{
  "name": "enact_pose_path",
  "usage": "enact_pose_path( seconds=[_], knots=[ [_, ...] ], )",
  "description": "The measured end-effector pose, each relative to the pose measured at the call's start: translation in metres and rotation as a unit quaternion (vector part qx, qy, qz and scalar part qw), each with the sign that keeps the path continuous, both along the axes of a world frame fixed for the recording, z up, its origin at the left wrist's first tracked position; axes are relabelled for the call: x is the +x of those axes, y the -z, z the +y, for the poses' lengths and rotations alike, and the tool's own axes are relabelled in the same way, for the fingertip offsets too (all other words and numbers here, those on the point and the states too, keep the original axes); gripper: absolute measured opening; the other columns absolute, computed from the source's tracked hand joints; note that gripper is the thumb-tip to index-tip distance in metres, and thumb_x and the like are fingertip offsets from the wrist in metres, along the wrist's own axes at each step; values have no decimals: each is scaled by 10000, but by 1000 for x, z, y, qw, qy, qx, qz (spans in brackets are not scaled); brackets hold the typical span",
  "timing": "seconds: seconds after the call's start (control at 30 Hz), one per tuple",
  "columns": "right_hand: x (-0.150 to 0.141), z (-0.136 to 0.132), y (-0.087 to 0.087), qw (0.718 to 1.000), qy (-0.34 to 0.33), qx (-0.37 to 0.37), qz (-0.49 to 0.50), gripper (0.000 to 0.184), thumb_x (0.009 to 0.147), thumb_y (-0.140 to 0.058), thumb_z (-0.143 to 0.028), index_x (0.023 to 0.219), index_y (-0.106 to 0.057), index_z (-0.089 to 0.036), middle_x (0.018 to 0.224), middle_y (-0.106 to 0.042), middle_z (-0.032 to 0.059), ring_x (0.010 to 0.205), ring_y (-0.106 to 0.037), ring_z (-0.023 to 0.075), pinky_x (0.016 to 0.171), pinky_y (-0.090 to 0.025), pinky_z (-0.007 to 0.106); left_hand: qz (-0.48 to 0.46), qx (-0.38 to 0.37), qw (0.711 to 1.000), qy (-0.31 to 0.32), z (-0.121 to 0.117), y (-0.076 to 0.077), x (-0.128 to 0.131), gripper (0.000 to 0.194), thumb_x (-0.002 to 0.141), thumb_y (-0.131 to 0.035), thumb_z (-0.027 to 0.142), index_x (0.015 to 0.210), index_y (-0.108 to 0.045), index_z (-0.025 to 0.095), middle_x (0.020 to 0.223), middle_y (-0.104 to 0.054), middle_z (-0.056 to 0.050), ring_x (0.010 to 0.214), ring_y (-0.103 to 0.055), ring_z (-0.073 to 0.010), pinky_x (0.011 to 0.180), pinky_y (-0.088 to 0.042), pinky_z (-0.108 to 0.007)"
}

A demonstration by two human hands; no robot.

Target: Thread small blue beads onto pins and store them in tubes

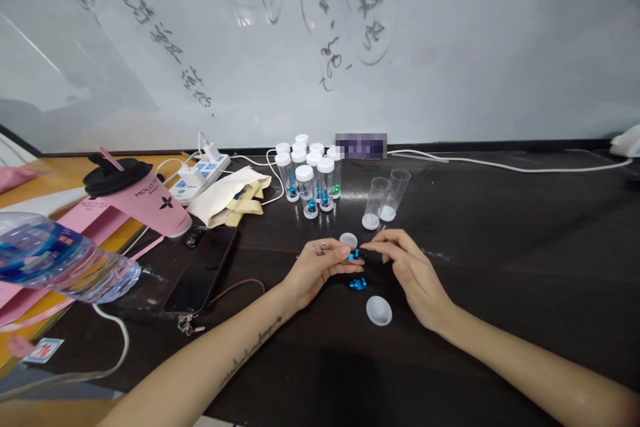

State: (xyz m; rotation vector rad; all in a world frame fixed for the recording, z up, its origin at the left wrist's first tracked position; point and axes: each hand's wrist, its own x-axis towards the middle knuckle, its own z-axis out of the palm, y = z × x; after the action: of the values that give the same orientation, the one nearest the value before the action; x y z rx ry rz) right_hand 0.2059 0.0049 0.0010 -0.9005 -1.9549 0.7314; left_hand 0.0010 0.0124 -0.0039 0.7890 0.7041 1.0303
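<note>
My left hand (pixel 315 270) pinches a small blue-and-black piece (pixel 356 255) between thumb and fingers. From the other side, fingertips of my right hand (pixel 407 267) meet the black end of that piece, the hand partly curled. Below them on the dark table lies a second small blue piece (pixel 357 284). A white round cap (pixel 379 311) rests nearer to me, and another white cap (pixel 349 240) sits just behind my left fingers. Beyond my right hand stand two uncapped clear tubes, the left tube (pixel 377 200) and the right tube (pixel 399 192). What the small piece is exactly, I cannot tell.
Several white-capped clear tubes (pixel 307 193) with blue or green pieces inside stand at the back. To the left are a cloth pouch (pixel 233 195), a phone (pixel 200 271), a pink cup (pixel 145 199), a water bottle (pixel 65 260) and a power strip (pixel 203 173). A whiteboard (pixel 450 60) rises behind.
</note>
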Motion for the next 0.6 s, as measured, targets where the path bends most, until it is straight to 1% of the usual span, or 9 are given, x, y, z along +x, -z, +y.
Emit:
enact_pose_path(
  seconds=[0.07, 0.2, 0.4, 0.5, 0.6],
  knots=[
    [0, 0, 0, 1000, 1, 0, -1, 489, 987, -259, -502, 1164, -634, -243, 1125, -479, 82, 951, -515, 224, 873, -411, 403, 1, 0, 1000, 0, 0, 0, 0, 201, 741, -748, 269, 813, -689, 91, 805, -731, -93, 801, -709, -206, 821, -546, -339],
    [0, 0, -1, 1000, 10, -2, -5, 498, 985, -247, -512, 1195, -610, -242, 1131, -478, 84, 895, -523, 213, 852, -426, 408, 1, -1, 1000, -3, 0, 0, 0, 218, 732, -756, 277, 821, -691, 89, 811, -731, -95, 818, -708, -213, 829, -540, -339],
    [0, 0, -1, 1000, 11, -3, -7, 512, 983, -231, -518, 1182, -612, -239, 1125, -486, 90, 921, -531, 226, 879, -426, 421, 8, -6, 1000, -8, -1, -1, 0, 274, 701, -779, 317, 822, -692, 87, 815, -732, -105, 815, -709, -229, 846, -532, -365],
    [0, 0, -1, 1000, 1, 2, -6, 496, 987, -245, -506, 1170, -625, -245, 1126, -488, 84, 950, -530, 228, 887, -421, 412, 8, -7, 1000, -5, -1, -1, 0, 287, 691, -785, 328, 818, -692, 87, 816, -733, -107, 806, -710, -229, 851, -530, -373],
    [0, 0, -1, 1000, 7, -2, -4, 492, 992, -234, -494, 1178, -617, -246, 1112, -489, 81, 912, -532, 217, 859, -428, 402, 8, -7, 1000, -8, -1, -1, 0, 294, 688, -786, 335, 817, -691, 88, 809, -732, -104, 808, -710, -232, 848, -531, -372]
  ],
)
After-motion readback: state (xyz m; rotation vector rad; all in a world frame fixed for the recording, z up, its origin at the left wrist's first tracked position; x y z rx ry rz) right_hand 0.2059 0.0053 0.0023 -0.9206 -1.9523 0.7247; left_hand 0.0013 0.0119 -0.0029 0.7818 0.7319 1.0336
